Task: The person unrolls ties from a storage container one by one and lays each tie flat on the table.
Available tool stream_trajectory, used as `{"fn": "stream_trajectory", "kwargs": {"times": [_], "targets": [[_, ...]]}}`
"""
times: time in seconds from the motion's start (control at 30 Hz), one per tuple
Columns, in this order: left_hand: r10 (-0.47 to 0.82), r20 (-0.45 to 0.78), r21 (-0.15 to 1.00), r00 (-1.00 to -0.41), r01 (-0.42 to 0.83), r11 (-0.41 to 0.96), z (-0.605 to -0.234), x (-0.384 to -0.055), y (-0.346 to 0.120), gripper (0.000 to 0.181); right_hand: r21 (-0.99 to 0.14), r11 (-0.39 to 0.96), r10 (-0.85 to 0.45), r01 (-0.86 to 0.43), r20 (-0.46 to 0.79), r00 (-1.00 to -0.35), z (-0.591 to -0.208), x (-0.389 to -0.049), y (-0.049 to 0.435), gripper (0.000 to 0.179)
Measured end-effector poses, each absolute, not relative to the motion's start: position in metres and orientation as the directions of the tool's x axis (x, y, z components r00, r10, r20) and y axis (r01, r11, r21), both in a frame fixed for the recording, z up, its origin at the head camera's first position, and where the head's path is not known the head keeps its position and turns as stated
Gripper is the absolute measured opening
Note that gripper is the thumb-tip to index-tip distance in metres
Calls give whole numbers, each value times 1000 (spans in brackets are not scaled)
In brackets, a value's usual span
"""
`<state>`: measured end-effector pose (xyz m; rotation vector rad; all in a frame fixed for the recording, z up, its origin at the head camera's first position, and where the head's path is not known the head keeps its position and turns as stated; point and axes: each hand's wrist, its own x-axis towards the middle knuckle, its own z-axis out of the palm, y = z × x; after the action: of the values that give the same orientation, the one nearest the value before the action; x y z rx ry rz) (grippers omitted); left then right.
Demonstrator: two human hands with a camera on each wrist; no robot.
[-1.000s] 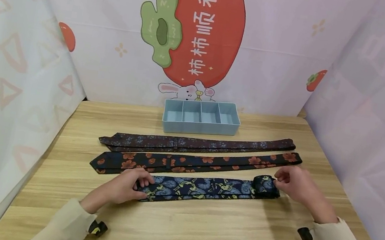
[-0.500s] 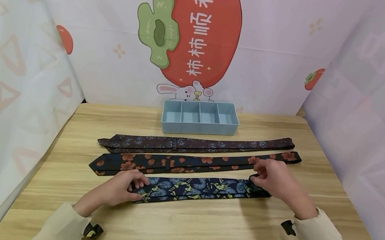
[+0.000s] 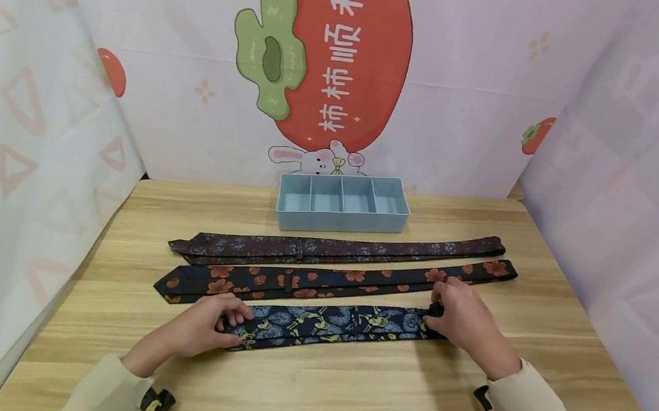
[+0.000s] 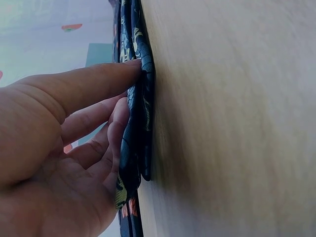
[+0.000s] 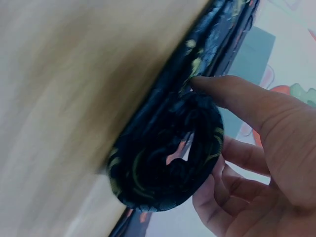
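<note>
A navy necktie [image 3: 328,328] with blue and yellow figures lies folded lengthwise across the table, nearest the person. Its right end is wound into a loose roll [image 5: 165,153], whose open spiral faces the right wrist camera. My right hand [image 3: 468,320] holds this roll, thumb at the inner side and fingers curled behind. At the tie's left end my left hand [image 3: 201,328] grips the fabric, its thumb [image 4: 94,86] on the near edge and its fingers on the far side.
Beyond it lie a dark necktie with orange flowers [image 3: 354,276] and a maroon one with small blue flowers [image 3: 342,247], roughly parallel. Behind them stands a light blue box [image 3: 340,222] with several compartments. Printed cloth [image 3: 459,139] hangs around the table's back and sides.
My right hand has moved left, rolling the navy necktie's right end inward, so the flat stretch is shorter. My left hand stays at the left end, with only a slight shift in view.
</note>
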<state>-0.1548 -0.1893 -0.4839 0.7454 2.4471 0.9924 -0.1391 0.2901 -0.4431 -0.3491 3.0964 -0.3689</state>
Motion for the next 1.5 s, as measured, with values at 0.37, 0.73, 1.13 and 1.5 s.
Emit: {"fn": "stream_trajectory", "kwargs": {"times": [0.37, 0.73, 1.13, 1.5], "targets": [[589, -172, 722, -789, 306, 620, -480, -154, -195, 31, -340, 930, -159, -139, -30, -987, -432, -136, 316, 24], [567, -173, 713, -806, 294, 637, -480, -152, -217, 32, -376, 922, -112, -90, -37, -993, -423, -130, 348, 22], [568, -169, 708, -805, 302, 638, -477, -150, -232, 33, -402, 913, -106, -65, -79, -991, -421, -133, 356, 19], [569, -178, 720, -803, 288, 631, -477, -150, -238, 33, -319, 937, -186, -142, -111, -976, -419, -148, 317, 39]]}}
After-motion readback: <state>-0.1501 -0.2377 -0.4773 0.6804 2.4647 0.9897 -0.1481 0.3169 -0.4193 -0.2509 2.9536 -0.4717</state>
